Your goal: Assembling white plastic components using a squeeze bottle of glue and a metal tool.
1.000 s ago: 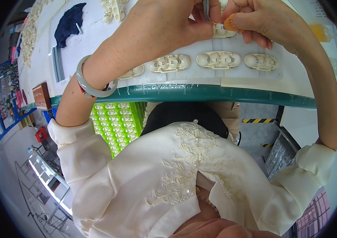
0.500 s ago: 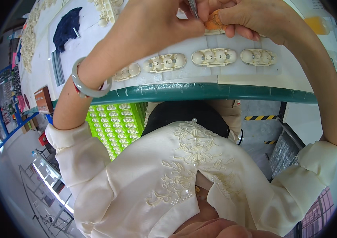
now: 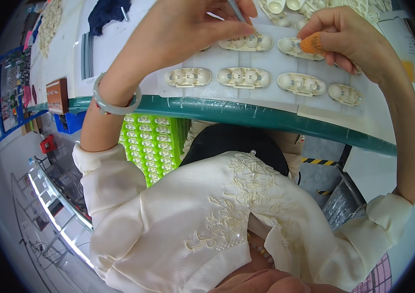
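My left hand (image 3: 212, 24) is closed around a thin grey ridged rod (image 3: 237, 10) that slants up between its fingers. Its lower fingertips are over a cream oval housing with round domes (image 3: 246, 43) in the far row. To the right, my right hand (image 3: 346, 41) is closed in a pinch, an orange textured finger cot (image 3: 312, 43) on one digit. Those fingertips meet another cream housing (image 3: 290, 46); anything small between them is hidden. Similar housings, such as the nearest middle one (image 3: 243, 77), form a row along the table's near side.
Grey rods (image 3: 87, 56) lie bundled at the left beside a dark blue cloth (image 3: 107, 17). Loose cream parts (image 3: 285, 7) are heaped at the back. The green table edge (image 3: 217, 106) runs before me, with green trays of parts (image 3: 149, 144) below it.
My hands, close together before, are now apart, the right one lower and farther right over a housing. The view has shifted, showing more of the far row.
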Tool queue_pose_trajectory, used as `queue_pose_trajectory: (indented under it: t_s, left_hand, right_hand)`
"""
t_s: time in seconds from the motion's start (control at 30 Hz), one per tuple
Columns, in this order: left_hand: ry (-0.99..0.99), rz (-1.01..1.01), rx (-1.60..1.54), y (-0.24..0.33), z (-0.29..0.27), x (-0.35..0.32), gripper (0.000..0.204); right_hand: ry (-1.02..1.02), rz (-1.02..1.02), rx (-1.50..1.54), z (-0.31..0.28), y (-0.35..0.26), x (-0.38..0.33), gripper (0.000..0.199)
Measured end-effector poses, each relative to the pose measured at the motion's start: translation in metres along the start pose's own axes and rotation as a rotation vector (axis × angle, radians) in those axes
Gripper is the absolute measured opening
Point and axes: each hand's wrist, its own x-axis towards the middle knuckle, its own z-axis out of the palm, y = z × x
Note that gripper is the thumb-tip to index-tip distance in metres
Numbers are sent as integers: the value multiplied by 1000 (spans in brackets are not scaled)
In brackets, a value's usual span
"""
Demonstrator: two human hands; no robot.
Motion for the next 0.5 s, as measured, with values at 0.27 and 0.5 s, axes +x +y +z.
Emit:
queue_pose_trajectory:
  t_s: [0.27,0.5]
  left_hand:
    - [-61,111,-24,-12,-2,3,10]
    - [-61,164,-32,-17,0,4,10]
  right_hand:
    - [66,-28,8,6,-1,-1,19]
    - [66,-18,4,6,0,-2,20]
